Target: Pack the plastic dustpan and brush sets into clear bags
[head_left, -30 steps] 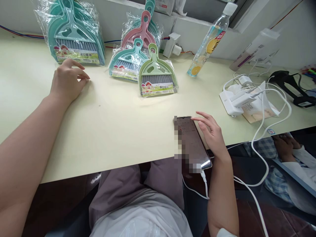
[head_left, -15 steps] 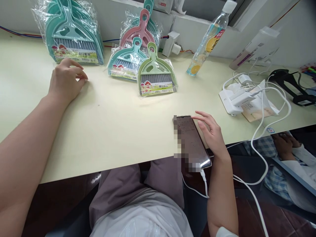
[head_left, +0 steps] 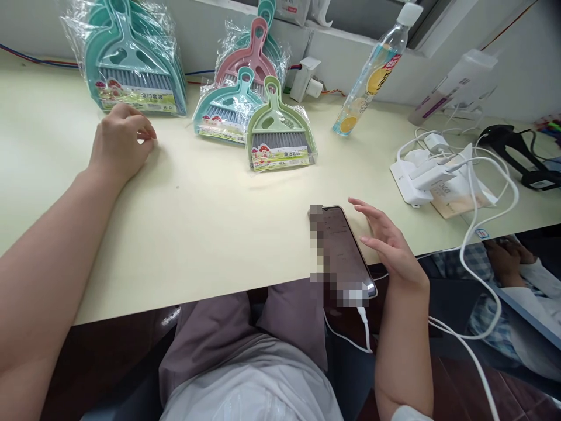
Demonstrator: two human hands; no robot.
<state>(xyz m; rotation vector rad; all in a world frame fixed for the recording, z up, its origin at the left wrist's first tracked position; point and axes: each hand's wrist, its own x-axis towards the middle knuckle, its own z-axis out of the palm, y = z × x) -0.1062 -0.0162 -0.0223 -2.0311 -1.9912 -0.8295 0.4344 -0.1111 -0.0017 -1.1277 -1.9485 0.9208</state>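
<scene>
through the distant head camera i see a phone [head_left: 344, 240], screen up, at the near edge of a table [head_left: 210, 234], its lower end reaching past that edge; what supports it is hidden. the right hand [head_left: 390, 242] is just beside it, fingers loosely spread, gripping nothing; i cannot tell whether the thumb touches the phone's side. the left hand [head_left: 118, 140] rests on the table just in front of bagged teal dustpan sets [head_left: 135, 64], fingers curled; i cannot tell whether anything is pinched in them.

my worry is the overhang: a bump from the thumb, or a tug on the charging cable [head_left: 363, 318] hanging from the phone, could tip it off. the looping white cord [head_left: 495, 310] near the right forearm might snag too.

the tabletop is pale cream and smooth. towards the grey-white wall stand a pink dustpan [head_left: 248, 61], a blue dustpan [head_left: 228, 111], a green dustpan [head_left: 280, 131], a capped drink bottle [head_left: 368, 82] and a crowded power strip [head_left: 407, 181]. at far right, a co-worker's hands [head_left: 504, 263] rest together.
</scene>
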